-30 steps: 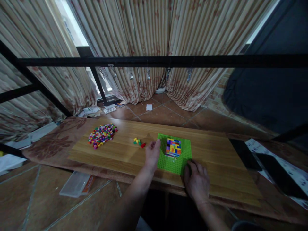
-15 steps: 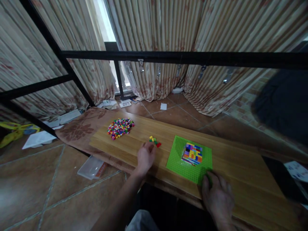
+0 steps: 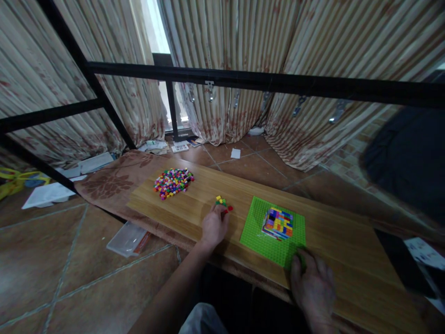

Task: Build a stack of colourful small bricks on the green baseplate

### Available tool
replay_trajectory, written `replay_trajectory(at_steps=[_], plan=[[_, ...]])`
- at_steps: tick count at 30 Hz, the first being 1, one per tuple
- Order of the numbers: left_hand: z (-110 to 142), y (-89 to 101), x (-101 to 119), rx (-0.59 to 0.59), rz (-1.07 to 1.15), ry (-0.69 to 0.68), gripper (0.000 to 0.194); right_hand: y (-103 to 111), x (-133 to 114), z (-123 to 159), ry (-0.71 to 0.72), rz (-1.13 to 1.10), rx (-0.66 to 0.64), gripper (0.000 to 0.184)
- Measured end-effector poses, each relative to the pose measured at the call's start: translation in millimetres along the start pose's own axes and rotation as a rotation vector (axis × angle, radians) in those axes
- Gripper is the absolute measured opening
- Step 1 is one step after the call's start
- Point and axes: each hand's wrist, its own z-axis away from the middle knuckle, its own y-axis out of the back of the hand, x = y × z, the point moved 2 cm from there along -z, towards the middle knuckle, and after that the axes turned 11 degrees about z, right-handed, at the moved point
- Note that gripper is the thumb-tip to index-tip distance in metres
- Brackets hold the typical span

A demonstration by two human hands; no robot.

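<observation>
My left hand [image 3: 214, 225] reaches to a small group of loose toy bricks [image 3: 221, 200], yellow, green and red. Its fingers are drawn together, with the tips touching or right beside a red brick [image 3: 230, 208]; what lies between them is hidden. My right hand [image 3: 314, 280] grips the near right corner of a green studded baseplate [image 3: 255, 232], its thumb and fingers curled around the edge. On the baseplate stands a block-shaped build of multicoloured bricks [image 3: 279, 223], with a patchwork top.
A pile of mixed small bricks [image 3: 173, 182] lies on the left of the wooden tabletop [image 3: 337, 241]. A clear plastic box [image 3: 127, 239] sits on the floor, left of the table. A black metal rail [image 3: 243, 76] runs across beyond it, before striped curtains [image 3: 225, 37].
My left hand has moved slightly forward and right, so its fingertips now reach the small brick group and cover part of it. The right hand stays at the baseplate corner.
</observation>
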Motion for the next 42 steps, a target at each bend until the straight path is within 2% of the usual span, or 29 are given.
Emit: replay_trajectory(at_steps=[5,11,14,18,24,29,35,38,42], plan=[[13,-6.7,14,-0.095,0.439,-0.031,0.009,0,-1,-1,-0.029,-0.006,-0.005,0.036],[13,-39.1,33,-0.19,0.628,-0.031,0.013,3,-4,-2,-0.044,-0.012,-0.014,0.034],[12,-53.5,41,-0.193,0.613,-0.047,0.018,3,-4,-2,-0.062,-0.013,-0.026,0.034],[12,-63.7,54,-0.194,0.53,-0.074,0.017,5,-6,-3,-0.065,-0.028,-0.035,0.032],[8,-68.0,71,-0.224,0.36,-0.244,0.024,7,-7,-4,-0.067,-0.032,-0.045,0.03],[2,-69.2,71,-0.274,0.314,-0.255,0.03,8,-7,-4,-0.074,-0.047,-0.047,0.029],[-6,-65.1,71,-0.337,0.27,-0.364,0.014,7,-7,-4,-0.067,-0.054,-0.052,0.029],[-9,-64.1,72,-0.335,0.284,-0.401,0.015,8,-7,-4,-0.066,-0.05,-0.061,0.029],[-10,-65.6,67,-0.352,0.319,-0.379,0.017,9,-7,-4,-0.071,-0.044,-0.071,0.028]])
